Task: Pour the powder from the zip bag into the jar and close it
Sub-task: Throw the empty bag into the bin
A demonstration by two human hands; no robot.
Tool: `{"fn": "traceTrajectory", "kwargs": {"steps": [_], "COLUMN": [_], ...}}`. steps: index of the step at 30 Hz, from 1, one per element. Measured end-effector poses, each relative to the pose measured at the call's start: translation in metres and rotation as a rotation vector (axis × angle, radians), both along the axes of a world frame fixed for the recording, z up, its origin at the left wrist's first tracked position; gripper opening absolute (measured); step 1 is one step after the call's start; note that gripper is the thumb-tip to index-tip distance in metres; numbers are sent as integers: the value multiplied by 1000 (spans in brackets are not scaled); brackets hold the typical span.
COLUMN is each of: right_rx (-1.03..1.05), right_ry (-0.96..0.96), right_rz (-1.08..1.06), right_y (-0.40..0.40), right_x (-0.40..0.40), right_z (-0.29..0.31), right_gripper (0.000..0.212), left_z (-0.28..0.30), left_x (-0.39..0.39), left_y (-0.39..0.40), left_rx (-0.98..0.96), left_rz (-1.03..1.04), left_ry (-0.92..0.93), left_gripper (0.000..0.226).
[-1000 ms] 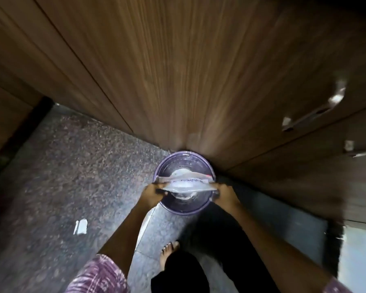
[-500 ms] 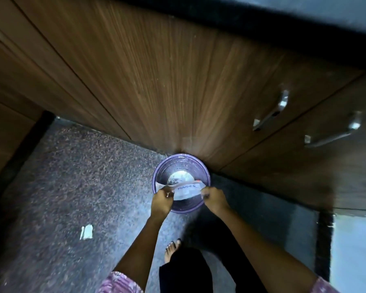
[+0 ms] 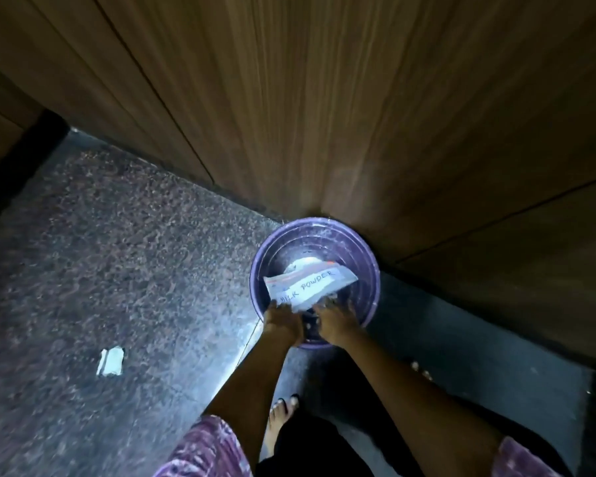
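Nearest the camera, a bare foot (image 3: 283, 413) is showing between the forearms. Beyond it, the left hand (image 3: 283, 321) is pinching the near-left corner of the zip bag (image 3: 310, 283), while the right hand (image 3: 336, 320) is closing on its near edge. The bag, lettered MILK POWDER, is lying just ahead of both hands inside the purple bin (image 3: 372, 270), its long axis running left to right and rising slightly rightward. Farther off, the wooden cabinet front (image 3: 324, 115) is backing the bin. No jar is showing.

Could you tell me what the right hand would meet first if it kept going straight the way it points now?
Likely the zip bag just beyond the right hand, inside the purple bin; depth is unclear.
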State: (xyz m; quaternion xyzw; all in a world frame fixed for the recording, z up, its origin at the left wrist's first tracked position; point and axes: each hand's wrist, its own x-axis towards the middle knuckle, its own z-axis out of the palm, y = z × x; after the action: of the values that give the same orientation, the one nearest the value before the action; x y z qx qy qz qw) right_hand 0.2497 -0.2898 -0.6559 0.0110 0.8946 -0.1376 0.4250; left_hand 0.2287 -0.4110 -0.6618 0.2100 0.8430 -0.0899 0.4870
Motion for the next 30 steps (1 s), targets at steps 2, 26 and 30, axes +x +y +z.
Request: {"fn": "traceTrajectory", "kwargs": {"steps": [2,26,30], "right_rx": [12,-458,-447], "right_ry": [-38,1031,1219], "right_rz": [4,-682,-723], "right_y": [5,58,95], "right_x": [-14,32,37], "right_z": [-16,586,654], "right_gripper": [40,17,15], "left_z": [-20,602,656], "left_x": [-6,30,23], "left_y": [3,43,86], "left_rx": [-36,1229,1353], "left_rz": [-13,609,502], "left_ry": [-18,732,740], "left_gripper": [53,20,17]}}
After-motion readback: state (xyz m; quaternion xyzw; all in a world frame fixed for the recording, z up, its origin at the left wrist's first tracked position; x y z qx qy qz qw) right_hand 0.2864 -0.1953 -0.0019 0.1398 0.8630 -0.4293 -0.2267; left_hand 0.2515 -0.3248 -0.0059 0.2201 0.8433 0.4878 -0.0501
